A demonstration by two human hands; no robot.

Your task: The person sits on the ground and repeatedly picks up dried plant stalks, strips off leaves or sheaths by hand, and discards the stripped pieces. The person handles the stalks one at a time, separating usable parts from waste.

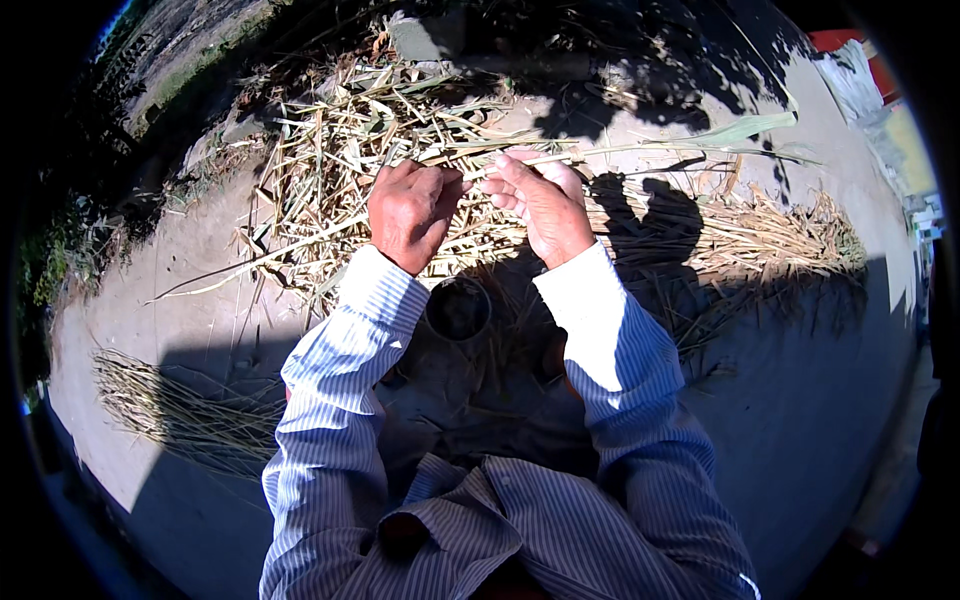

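A long, pale plant stalk [630, 148] with a green leaf blade runs out to the right from my right hand [548, 205], whose thumb and fingers pinch it. My left hand [410, 215] is closed in a fist close beside it, back of the hand up. A stalk line carries on from that fist toward the lower left, and it appears to be the same stalk; the fingers hide the grip itself. Beneath both hands spreads a loose heap of dry stalks and leaves [330, 150]. A dark round container [458, 308] stands between my forearms, its contents in shadow.
Bundled dry stalks [770, 235] lie to the right, partly shaded. Another bundle of thin stalks [170, 405] rests at the lower left on the concrete ground [810, 400]. A stone block [425, 38] sits at the back, near dark, shaded plants. Whitish sheeting [850, 80] shows at the far right.
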